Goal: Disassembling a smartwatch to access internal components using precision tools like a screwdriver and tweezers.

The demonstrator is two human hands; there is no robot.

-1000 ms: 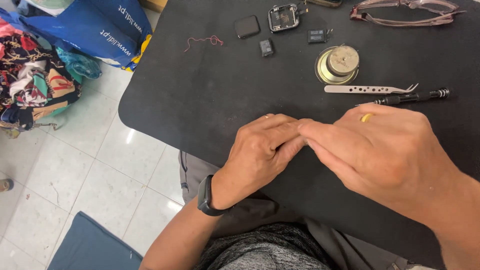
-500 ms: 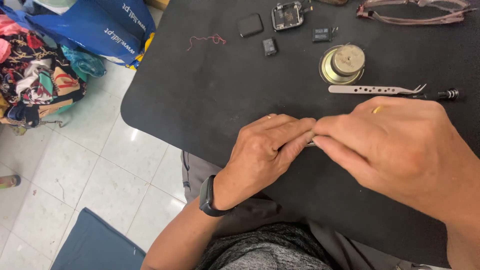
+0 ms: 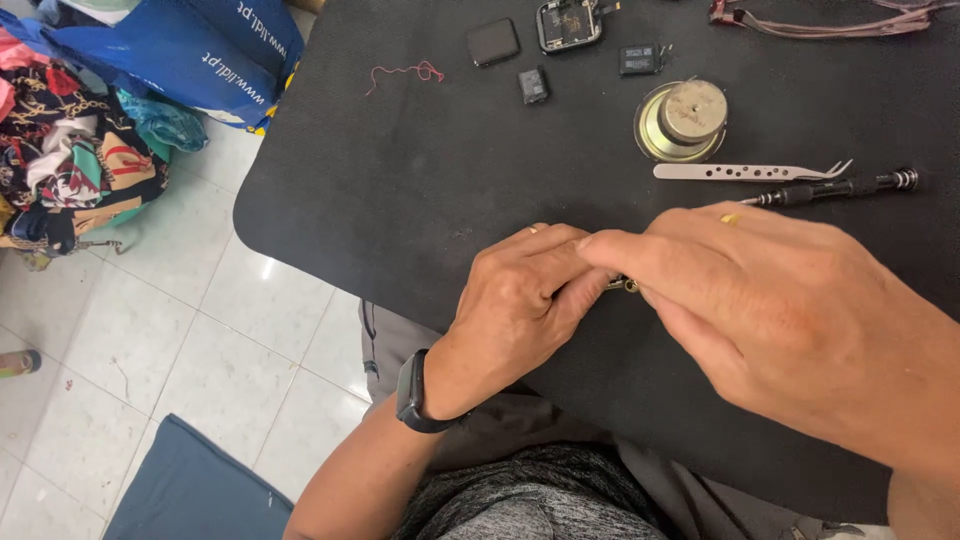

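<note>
Since the earlier frames both hands have stayed pressed together at the near edge, while the tools beyond them sit further right in view.

1. Left hand (image 3: 520,300), black band at the wrist, thin ring on one finger: fingers curled and pinched onto a small brass-coloured metal part (image 3: 625,286), which shows only as a sliver between the two hands.
2. Right hand (image 3: 770,315): fingers extended, tips meeting the left hand at the same small part; a yellow ring glints on one knuckle. Its closure on the part is partly hidden; it appears to pinch it.
3. Black matte round-cornered table top (image 3: 400,200): carries the grip and all items below.
4. Slim black precision screwdriver with silver tip (image 3: 835,188): just beyond the right hand.
5. White perforated tweezers (image 3: 750,172): just past the screwdriver, alongside it.
6. Round brass-coloured speaker magnet (image 3: 682,122): further beyond the grip.
7. Short red thread (image 3: 405,73): far beyond, left of the grip.
8. Small black rectangular modules (image 3: 534,85): far edge, with an opened square watch case (image 3: 568,24).
9. Blue fabric bag (image 3: 190,50): on the tiled floor, far left.
</note>
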